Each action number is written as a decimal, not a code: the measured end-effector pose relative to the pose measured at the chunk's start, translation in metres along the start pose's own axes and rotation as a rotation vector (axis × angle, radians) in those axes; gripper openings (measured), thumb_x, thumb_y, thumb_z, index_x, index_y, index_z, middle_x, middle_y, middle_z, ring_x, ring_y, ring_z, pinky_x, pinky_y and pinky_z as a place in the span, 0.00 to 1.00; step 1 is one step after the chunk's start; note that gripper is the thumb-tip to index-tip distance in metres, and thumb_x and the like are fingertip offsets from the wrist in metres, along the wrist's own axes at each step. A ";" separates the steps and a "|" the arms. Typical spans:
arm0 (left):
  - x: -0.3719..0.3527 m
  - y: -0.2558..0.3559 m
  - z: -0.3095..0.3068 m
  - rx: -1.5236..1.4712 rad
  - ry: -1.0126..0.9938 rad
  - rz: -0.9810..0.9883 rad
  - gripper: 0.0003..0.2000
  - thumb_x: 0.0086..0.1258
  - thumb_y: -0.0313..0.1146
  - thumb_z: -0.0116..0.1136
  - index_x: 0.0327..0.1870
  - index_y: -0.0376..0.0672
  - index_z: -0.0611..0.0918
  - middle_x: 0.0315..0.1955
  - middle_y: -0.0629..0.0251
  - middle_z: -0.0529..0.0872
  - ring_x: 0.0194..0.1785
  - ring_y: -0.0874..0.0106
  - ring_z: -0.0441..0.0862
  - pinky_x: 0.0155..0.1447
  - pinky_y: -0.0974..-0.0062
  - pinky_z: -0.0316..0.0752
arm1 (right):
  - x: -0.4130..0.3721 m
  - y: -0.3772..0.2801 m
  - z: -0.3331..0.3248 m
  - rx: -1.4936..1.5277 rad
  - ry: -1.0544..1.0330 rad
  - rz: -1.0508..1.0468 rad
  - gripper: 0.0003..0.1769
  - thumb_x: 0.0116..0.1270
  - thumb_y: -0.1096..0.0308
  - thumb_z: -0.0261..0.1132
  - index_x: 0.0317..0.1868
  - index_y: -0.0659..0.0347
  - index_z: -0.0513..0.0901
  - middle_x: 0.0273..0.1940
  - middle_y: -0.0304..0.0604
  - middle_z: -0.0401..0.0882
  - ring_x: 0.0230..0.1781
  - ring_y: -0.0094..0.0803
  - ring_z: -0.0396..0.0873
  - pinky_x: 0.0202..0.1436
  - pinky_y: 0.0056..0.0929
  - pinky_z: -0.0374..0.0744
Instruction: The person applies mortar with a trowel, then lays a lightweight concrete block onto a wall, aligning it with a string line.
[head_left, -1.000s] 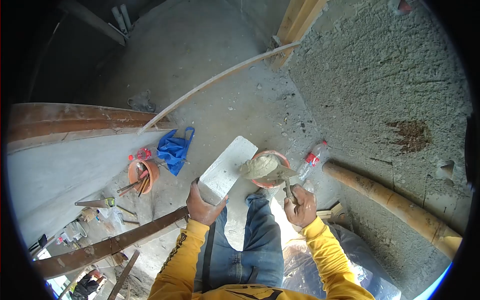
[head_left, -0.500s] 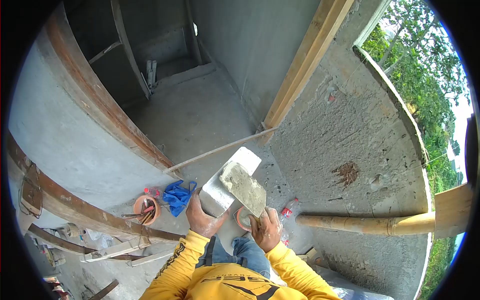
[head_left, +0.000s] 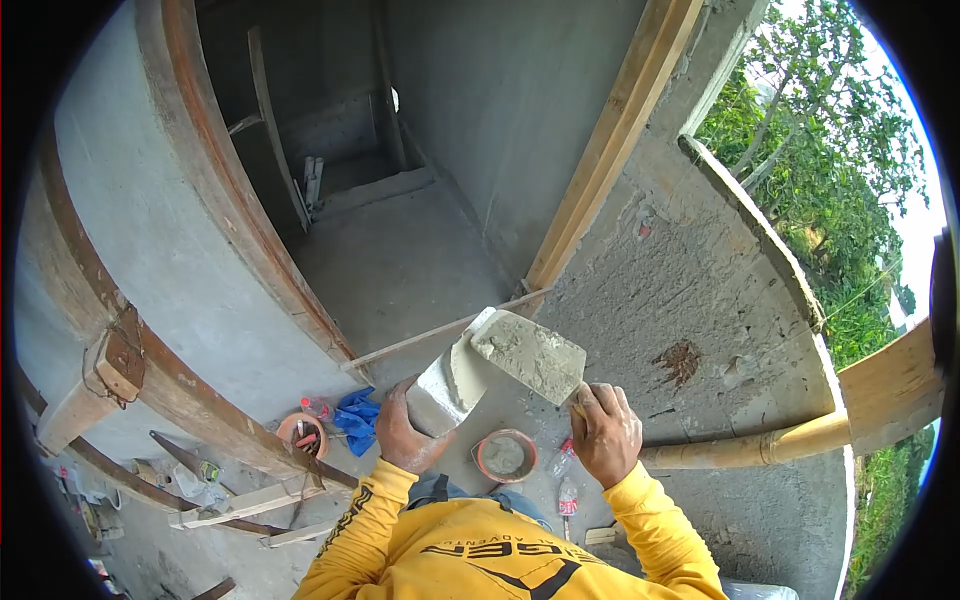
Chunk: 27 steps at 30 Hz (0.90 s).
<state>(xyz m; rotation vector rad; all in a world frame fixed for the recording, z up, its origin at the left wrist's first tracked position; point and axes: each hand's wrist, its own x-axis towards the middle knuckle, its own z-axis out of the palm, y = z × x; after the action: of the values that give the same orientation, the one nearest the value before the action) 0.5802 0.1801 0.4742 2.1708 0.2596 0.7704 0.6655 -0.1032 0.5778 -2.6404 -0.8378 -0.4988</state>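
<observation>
My left hand (head_left: 404,432) is wrapped round the lower end of a pale, metallic-looking board (head_left: 434,394), with grey mortar (head_left: 466,368) on its upper part. In my right hand (head_left: 606,432) is the handle of a trowel (head_left: 530,354); its mortar-smeared blade reaches up and left, over the board's upper end. Whether blade and board touch is hard to tell. Below and between my hands, an orange-rimmed bucket (head_left: 504,456) holds grey mortar on the floor.
A bucket of tools (head_left: 302,434) and a blue bag (head_left: 357,420) lie left. Plastic bottles (head_left: 567,496) stand near my right forearm. A bamboo pole (head_left: 740,454) juts from the right. A thin wooden strip (head_left: 410,346) crosses the doorway floor. Curved timbers are at left.
The trowel has moved up and right with my right hand, its blade turned flatter. More mortar shows on the board, and the bucket between my hands is now uncovered. The view has shifted.
</observation>
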 end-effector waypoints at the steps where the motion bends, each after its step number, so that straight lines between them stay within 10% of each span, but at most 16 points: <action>1: 0.000 0.001 -0.002 0.018 -0.004 0.022 0.43 0.46 0.39 0.86 0.67 0.39 0.77 0.56 0.50 0.86 0.57 0.46 0.85 0.61 0.54 0.81 | 0.012 -0.004 -0.003 -0.033 -0.004 -0.039 0.18 0.66 0.70 0.73 0.57 0.57 0.86 0.45 0.43 0.81 0.44 0.44 0.82 0.43 0.41 0.83; 8: 0.003 0.009 -0.014 -0.015 -0.035 0.007 0.43 0.46 0.40 0.86 0.67 0.38 0.76 0.56 0.48 0.86 0.57 0.47 0.86 0.61 0.55 0.81 | 0.038 0.002 -0.008 -0.239 -0.054 -0.178 0.23 0.67 0.69 0.68 0.63 0.55 0.86 0.43 0.38 0.76 0.44 0.35 0.79 0.41 0.35 0.82; 27: 0.020 0.018 0.008 -0.218 -0.034 -0.157 0.40 0.52 0.36 0.84 0.66 0.35 0.73 0.56 0.48 0.85 0.59 0.57 0.84 0.63 0.61 0.79 | -0.038 0.035 0.014 0.066 -0.046 0.273 0.18 0.64 0.70 0.74 0.53 0.60 0.82 0.41 0.47 0.76 0.44 0.50 0.80 0.41 0.47 0.81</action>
<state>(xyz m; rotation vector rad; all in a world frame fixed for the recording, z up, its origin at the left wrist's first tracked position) 0.6002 0.1715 0.4924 1.9314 0.3096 0.6414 0.6609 -0.1436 0.5427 -2.6570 -0.4843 -0.3337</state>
